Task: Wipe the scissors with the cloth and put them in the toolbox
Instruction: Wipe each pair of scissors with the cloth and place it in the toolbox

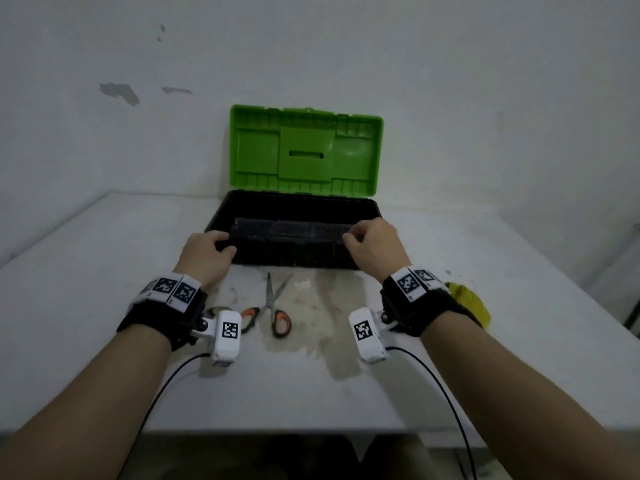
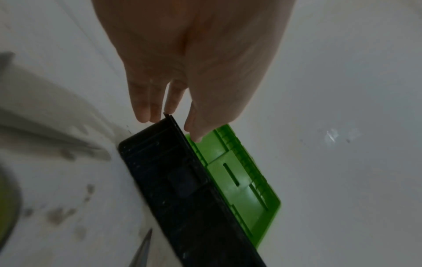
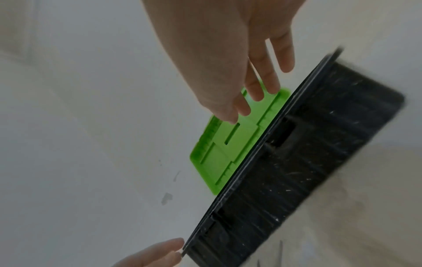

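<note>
The scissors (image 1: 273, 306), with orange-and-black handles, lie slightly spread on the table between my wrists; one blade tip (image 2: 143, 249) shows in the left wrist view. Behind them the toolbox (image 1: 294, 258) stands open, black base and raised green lid (image 1: 304, 150). My left hand (image 1: 225, 245) pinches the front left corner of the box rim (image 2: 182, 189), fingers outside and thumb inside. My right hand (image 1: 353, 235) hovers over the front right rim with relaxed fingers (image 3: 255, 97) holding nothing, just off the rim (image 3: 308, 162). The yellow-green cloth (image 1: 471, 303) lies crumpled right of my right wrist.
The white table (image 1: 104, 306) has stained patches around the scissors and ends close to my body. A small green-grey item (image 1: 216, 310) peeks out beside the left wrist camera. The toolbox lid leans back against a white wall (image 1: 485, 98).
</note>
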{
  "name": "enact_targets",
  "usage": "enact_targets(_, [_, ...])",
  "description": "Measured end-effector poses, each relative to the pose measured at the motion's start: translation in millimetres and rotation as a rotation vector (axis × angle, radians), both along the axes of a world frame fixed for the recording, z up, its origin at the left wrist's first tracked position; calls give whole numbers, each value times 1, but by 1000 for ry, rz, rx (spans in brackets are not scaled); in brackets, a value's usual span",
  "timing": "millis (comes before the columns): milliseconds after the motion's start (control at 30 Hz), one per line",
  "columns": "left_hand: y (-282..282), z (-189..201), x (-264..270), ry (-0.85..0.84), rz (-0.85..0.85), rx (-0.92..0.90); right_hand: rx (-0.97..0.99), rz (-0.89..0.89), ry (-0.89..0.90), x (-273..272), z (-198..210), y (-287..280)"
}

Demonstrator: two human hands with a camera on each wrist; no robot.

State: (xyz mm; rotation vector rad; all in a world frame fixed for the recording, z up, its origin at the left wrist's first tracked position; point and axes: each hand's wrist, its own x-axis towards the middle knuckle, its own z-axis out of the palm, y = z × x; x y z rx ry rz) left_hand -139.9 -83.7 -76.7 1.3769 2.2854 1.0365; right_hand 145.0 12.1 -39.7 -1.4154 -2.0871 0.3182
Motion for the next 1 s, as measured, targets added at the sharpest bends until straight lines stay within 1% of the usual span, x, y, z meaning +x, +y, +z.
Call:
enact_targets(100, [-19, -4, 37, 51, -60, -75, -9, -77, -13, 53, -12, -29])
enact_targets(167, [-27, -8, 60, 68, -85, -129, -32, -174, -83, 87, -22, -39])
enact_targets(267, [-32, -13, 84, 110, -79, -222, -76, -289, -169, 128, -36, -42])
enact_targets(367, [-34, -12, 100, 247, -41, -320, -178, -405, -220, 154, -43, -33])
enact_targets(433, [-35, -12, 105, 341, -20, -391, -286, -486, -238, 164, -44, -26])
enact_targets(533, [-32, -17, 99, 443, -33, -481, -369, -519, -244, 170, -42, -20])
enact_targets(633, [-28, -23, 93, 488, -35, -507, -349, -506, -253, 172, -42, -13])
enact_targets(700, [-27, -24, 93, 489, -38, -508, -305, -502, -259, 173, -41, -12])
enact_targets(800, [-27, -20, 96, 473, -56, -525, -161, -463, -215, 173, -36, -15])
enact_targets(867, [-29, -14, 100, 426, -61, -493, -13, -361, -111, 168, -28, -22])
enact_targets(900, [-31, -12, 101, 384, -60, -466, 54, -290, -32, 165, -24, -26])
enact_targets(933, [-33, -9, 101, 338, -60, -428, 99, -211, 68, 162, -19, -31])
enact_targets(1000, [-38, -4, 102, 221, -87, -339, 127, -59, 251, 154, -5, -42])
